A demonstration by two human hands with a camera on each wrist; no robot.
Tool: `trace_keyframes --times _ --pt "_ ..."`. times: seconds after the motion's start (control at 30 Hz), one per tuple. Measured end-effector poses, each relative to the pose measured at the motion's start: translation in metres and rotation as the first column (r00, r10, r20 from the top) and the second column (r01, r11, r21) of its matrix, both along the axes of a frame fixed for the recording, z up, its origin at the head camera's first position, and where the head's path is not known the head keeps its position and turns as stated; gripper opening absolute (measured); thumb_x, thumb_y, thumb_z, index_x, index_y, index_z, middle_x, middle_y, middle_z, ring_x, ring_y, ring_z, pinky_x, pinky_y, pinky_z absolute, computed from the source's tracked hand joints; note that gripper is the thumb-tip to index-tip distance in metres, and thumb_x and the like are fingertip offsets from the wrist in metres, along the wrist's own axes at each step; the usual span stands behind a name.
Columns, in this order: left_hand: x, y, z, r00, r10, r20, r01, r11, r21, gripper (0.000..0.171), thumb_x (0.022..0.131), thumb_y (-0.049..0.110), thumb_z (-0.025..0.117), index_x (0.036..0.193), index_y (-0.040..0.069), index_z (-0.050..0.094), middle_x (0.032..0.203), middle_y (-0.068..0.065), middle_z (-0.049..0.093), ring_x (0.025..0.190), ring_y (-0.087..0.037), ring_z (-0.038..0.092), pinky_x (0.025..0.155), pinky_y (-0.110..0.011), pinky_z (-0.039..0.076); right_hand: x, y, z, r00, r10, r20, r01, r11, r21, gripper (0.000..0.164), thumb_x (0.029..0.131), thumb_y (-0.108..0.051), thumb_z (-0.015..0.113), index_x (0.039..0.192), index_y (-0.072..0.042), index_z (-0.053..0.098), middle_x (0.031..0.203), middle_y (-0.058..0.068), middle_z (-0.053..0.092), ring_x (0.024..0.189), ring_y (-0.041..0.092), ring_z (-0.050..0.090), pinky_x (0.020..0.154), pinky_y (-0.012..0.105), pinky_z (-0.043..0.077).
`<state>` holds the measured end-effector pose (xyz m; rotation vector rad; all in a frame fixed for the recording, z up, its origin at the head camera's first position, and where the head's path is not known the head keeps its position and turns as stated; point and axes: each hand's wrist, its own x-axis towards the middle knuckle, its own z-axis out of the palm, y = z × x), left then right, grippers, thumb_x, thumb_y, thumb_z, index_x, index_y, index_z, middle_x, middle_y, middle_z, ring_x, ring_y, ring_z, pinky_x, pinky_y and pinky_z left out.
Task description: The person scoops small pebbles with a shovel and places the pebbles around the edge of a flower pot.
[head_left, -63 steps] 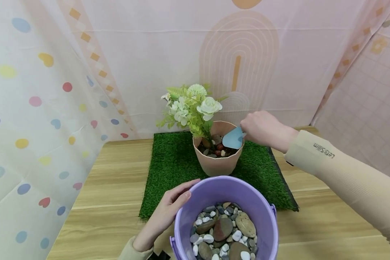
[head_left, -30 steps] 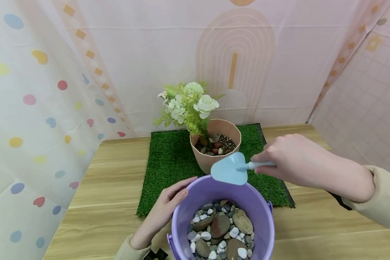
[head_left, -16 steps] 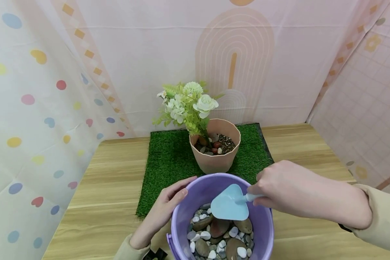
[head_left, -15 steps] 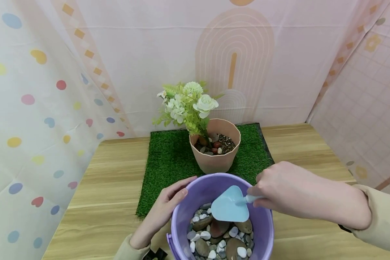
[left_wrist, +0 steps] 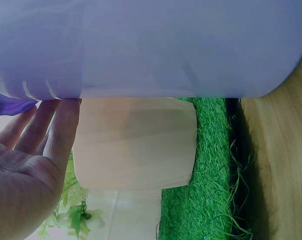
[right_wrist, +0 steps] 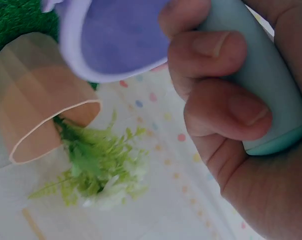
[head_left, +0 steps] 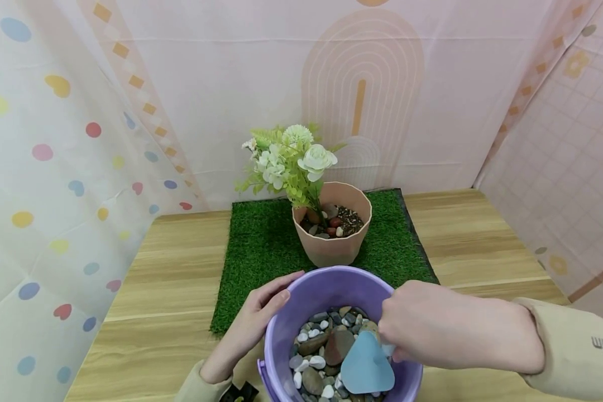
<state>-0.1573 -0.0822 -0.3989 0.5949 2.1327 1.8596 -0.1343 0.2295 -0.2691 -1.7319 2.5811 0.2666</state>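
Note:
A purple bucket stands at the front of the table, with grey, brown and white pebbles inside. My left hand rests on the left of its rim; in the left wrist view the straight fingers touch the bucket's outer wall. My right hand grips a light blue trowel, fingers curled round its handle in the right wrist view. The trowel's blade points down over the stones, and what lies under it is hidden.
Behind the bucket a peach flowerpot stands on a green turf mat. It holds soil, a few stones and a white-flowered plant. A patterned cloth hangs behind the wooden table.
My right hand has brought the trowel from the flowerpot back and down into the bucket, where its blade now tips toward the pebbles. The left hand has stayed at the rim.

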Motion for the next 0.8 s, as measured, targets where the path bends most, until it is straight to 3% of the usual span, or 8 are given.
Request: trace_keyframes --times 0.2,0.37,0.57,0.7,0.8 --pt "0.001 -0.001 -0.001 1.000 0.018 -0.018 -0.018 1.000 -0.014 0.045 0.113 0.018 0.044 0.154 0.000 0.050 0.153 -0.027 0.056 0.122 0.004 0.066 0.098 -0.022 0.060 0.003 -0.017 0.001 0.999 0.023 0.039 -0.026 0.997 0.079 0.030 0.085 -0.037 0.085 0.064 -0.035 0.063 0.062 -0.021 0.059 0.053 0.002 0.038 0.051 0.019 0.032" --pt "0.002 -0.002 0.000 0.999 0.031 -0.033 -0.032 0.999 -0.025 0.045 0.113 0.017 0.044 0.154 -0.002 0.050 0.153 -0.027 0.057 0.124 0.005 0.065 0.099 -0.021 0.058 0.007 -0.034 -0.004 0.994 0.092 -0.050 -0.087 0.991 0.098 0.033 0.089 -0.023 0.081 0.065 -0.038 0.064 0.061 -0.018 0.061 0.050 0.002 0.042 0.048 0.021 0.026" --pt "0.001 -0.002 -0.001 0.999 0.031 -0.042 -0.032 0.999 -0.034 0.044 0.113 0.018 0.044 0.154 0.004 0.053 0.152 -0.025 0.058 0.124 0.004 0.065 0.100 -0.021 0.058 0.015 -0.049 -0.010 0.993 0.082 -0.090 -0.067 0.985 0.160 0.023 0.082 -0.030 0.086 0.071 -0.043 0.070 0.065 -0.019 0.066 0.052 0.004 0.053 0.048 0.021 0.039" --pt "0.001 -0.002 -0.001 0.998 0.031 -0.049 -0.033 0.999 -0.036 0.043 0.113 0.017 0.044 0.153 0.006 0.054 0.152 -0.024 0.059 0.125 0.004 0.065 0.101 -0.021 0.057 0.021 -0.057 -0.013 0.988 0.068 -0.140 -0.038 0.978 0.207 0.026 0.088 -0.029 0.082 0.070 -0.044 0.071 0.066 -0.019 0.067 0.053 0.005 0.055 0.049 0.023 0.045" --pt "0.000 -0.002 -0.001 0.999 0.028 -0.046 -0.030 0.999 -0.034 0.042 0.113 0.017 0.045 0.153 0.008 0.054 0.152 -0.024 0.059 0.126 0.004 0.064 0.101 -0.021 0.057 0.028 -0.059 -0.017 0.982 0.048 -0.183 -0.007 0.976 0.219 0.029 0.088 -0.032 0.080 0.064 -0.044 0.069 0.060 -0.019 0.064 0.050 0.005 0.053 0.046 0.024 0.042"
